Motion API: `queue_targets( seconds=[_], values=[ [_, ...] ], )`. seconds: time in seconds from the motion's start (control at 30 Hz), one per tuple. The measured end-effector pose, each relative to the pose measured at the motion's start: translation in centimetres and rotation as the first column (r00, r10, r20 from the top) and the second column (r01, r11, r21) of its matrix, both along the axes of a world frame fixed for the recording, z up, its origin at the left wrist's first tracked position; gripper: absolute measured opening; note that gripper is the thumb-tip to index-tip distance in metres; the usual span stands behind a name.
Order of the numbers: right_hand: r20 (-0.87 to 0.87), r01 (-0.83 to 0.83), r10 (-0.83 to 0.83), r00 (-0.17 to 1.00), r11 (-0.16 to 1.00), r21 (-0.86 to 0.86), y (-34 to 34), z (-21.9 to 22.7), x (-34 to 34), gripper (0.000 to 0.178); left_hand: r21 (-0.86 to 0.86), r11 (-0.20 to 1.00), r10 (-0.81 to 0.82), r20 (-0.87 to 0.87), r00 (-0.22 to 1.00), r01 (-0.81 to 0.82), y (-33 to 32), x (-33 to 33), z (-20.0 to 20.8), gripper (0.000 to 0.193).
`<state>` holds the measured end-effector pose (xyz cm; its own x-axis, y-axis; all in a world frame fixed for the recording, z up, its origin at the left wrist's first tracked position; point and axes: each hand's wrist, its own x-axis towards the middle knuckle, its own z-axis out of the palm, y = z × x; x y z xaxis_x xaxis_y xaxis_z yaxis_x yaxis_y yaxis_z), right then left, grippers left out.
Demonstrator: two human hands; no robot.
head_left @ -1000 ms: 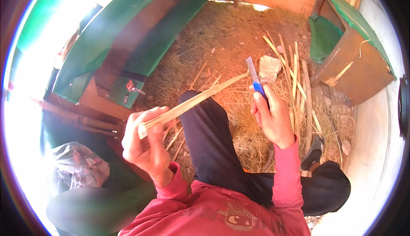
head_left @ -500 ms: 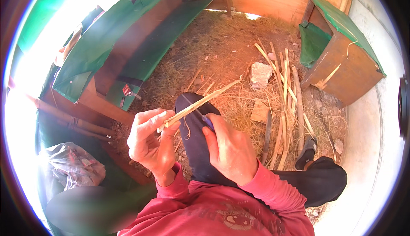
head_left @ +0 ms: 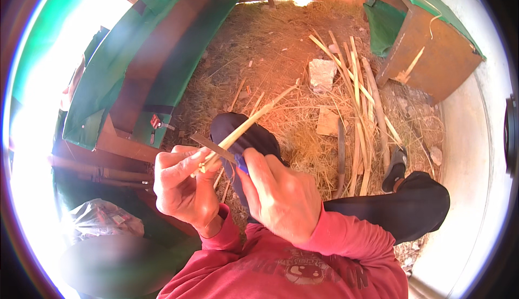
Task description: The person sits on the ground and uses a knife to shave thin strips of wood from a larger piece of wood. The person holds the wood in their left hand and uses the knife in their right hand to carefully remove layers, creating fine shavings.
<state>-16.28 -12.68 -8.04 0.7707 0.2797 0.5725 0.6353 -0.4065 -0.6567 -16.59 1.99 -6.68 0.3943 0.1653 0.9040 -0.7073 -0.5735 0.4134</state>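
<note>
I have the left hand (head_left: 186, 188) pinching the pale strip (head_left: 254, 119), jutting forward of that grip — likely light, springy, best held at this near end — and the right hand (head_left: 284, 199) clasping a knife (head_left: 219, 151).

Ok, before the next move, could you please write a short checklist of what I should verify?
1. Strip held: ok, left hand pinches its near end.
2. Knife held: ok, right hand grips the blue handle.
3. Blade across the strip: ok.
4. Fingertips well away from blade: not ok, the left ones are very close.
5. Leg clear of blade: cannot tell, depth is unclear.
6. Blade sharp: cannot tell.
</note>
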Motion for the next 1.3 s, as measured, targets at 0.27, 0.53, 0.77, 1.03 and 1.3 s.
queue_targets(
  seconds=[0.27,0.53,0.77,1.03,1.3],
  values=[
    [0.030,0.156,-0.153,0.988,0.976,-0.150,1.1,-2.6,1.7,0.014,-0.020,0.998,0.065,-0.112,0.992,-0.067,0.1,-1.0,0.2,0.024],
    [-0.117,0.104,-0.109,0.987,0.993,-0.047,0.4,-1.3,0.0,0.012,-0.071,0.997,-0.010,-0.141,0.990,0.000,0.0,-1.0,-0.1,0.022],
    [-0.022,0.359,-0.391,0.920,0.865,-0.350,-0.6,-10.6,7.8,0.019,0.012,1.000,0.025,-0.094,0.995,-0.024,0.1,-0.3,-0.6,0.022],
    [-0.079,0.463,-0.583,0.808,0.713,-0.526,-5.3,-23.1,14.5,0.018,-0.186,0.982,-0.011,-0.082,0.997,-0.005,-1.4,0.0,0.0,0.025],
    [-0.477,0.064,-0.038,0.878,0.997,0.040,-4.6,-5.5,8.0,0.020,-0.195,0.979,0.046,-0.075,0.996,-0.060,-0.4,-0.3,0.0,0.023]
  ],
)
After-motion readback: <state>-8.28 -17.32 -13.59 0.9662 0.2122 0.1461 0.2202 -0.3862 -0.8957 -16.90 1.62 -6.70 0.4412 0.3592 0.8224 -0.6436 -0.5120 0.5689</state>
